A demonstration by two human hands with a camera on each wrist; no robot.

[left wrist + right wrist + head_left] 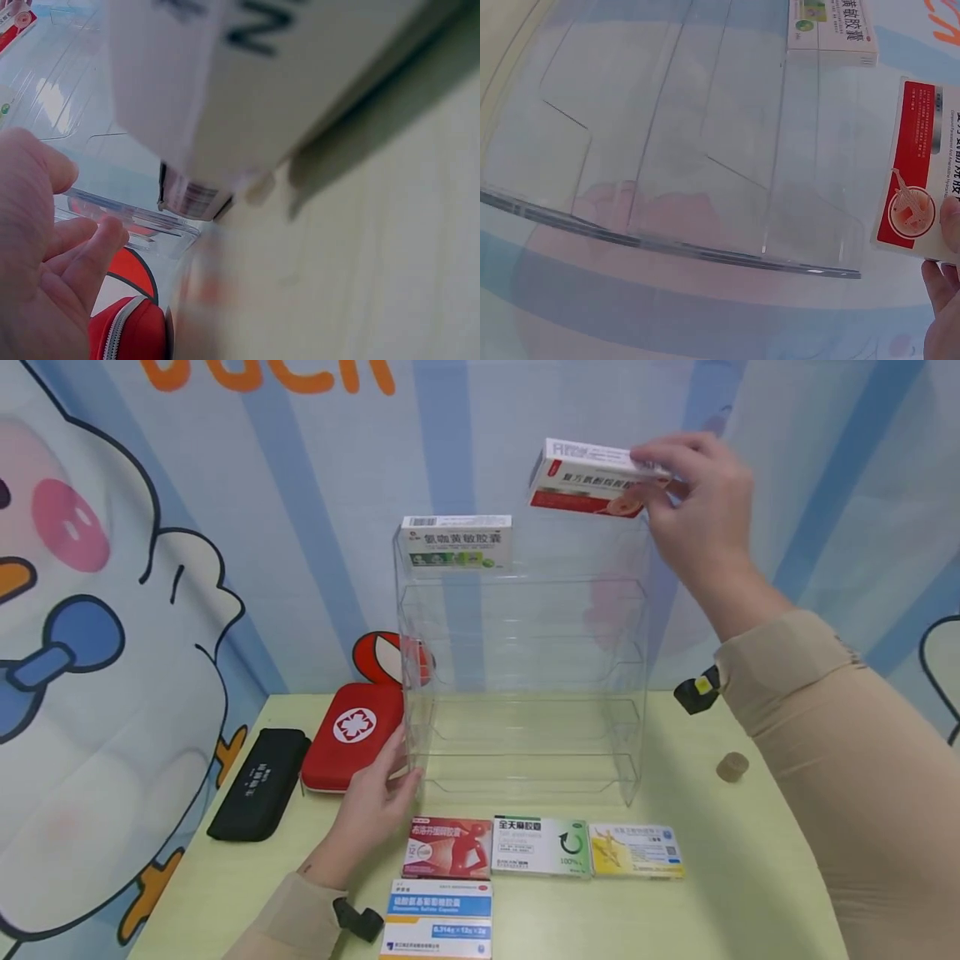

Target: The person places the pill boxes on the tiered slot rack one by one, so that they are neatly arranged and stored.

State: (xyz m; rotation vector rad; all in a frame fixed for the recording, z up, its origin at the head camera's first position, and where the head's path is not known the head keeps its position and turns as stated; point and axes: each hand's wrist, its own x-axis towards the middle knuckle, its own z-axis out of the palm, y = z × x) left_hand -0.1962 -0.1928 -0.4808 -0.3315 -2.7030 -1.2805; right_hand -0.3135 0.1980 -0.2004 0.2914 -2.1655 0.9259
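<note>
My right hand (701, 497) pinches a red-and-white medicine box (592, 481) by its right end, tilted above the top right of a clear acrylic display rack (525, 768). In the right wrist view, this medicine box (922, 172) is just beyond the rack's top edge. A white-and-green medicine box (456, 543) stands in the top tier at the left. Low at the rack's left side, my left hand (375, 806) rests with relaxed fingers at the side panel. In the left wrist view, its thumb and fingers (94, 255) are apart by the clear plastic.
Before the rack lie a red box (447, 847), a white-green box (540, 846), a yellow-white box (636, 851) and a blue-white box (438, 920). A red zip case (352, 756) and black case (258, 785) lie left. A small brown cylinder (732, 767) is right.
</note>
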